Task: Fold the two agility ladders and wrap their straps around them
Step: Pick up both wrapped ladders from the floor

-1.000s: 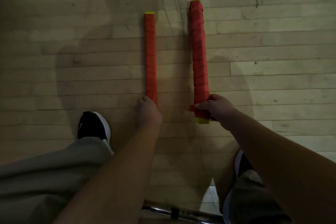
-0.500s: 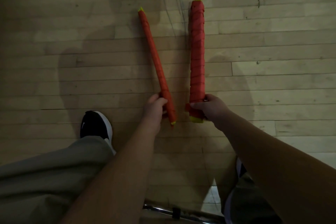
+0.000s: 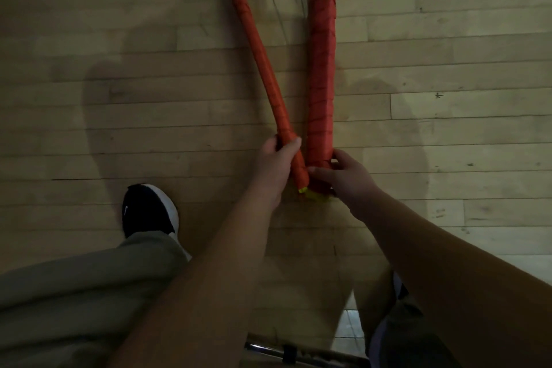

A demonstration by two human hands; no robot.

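Our left hand point(image 3: 276, 164) curls round the thinner strapped ladder point(image 3: 263, 63), slanted over the wood floor point(image 3: 119, 98); our right hand point(image 3: 346, 179) grips the thicker ladder point(image 3: 321, 63) at its near end, just beside it.

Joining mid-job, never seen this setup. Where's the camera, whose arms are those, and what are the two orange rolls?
No machine here: a person works with bare hands, and the one picture comes from a camera on their head, looking down at a wooden floor. The arms reaching in from below are theirs. The orange rolls are the two agility ladders, folded into long bundles with strap wound round them. The left hand grips the thinner bundle near its near end; that bundle slants away to the left. The right hand holds the near end of the thicker bundle, which points straight ahead. The near ends almost meet. A dark shoe and a trouser leg show at lower left.
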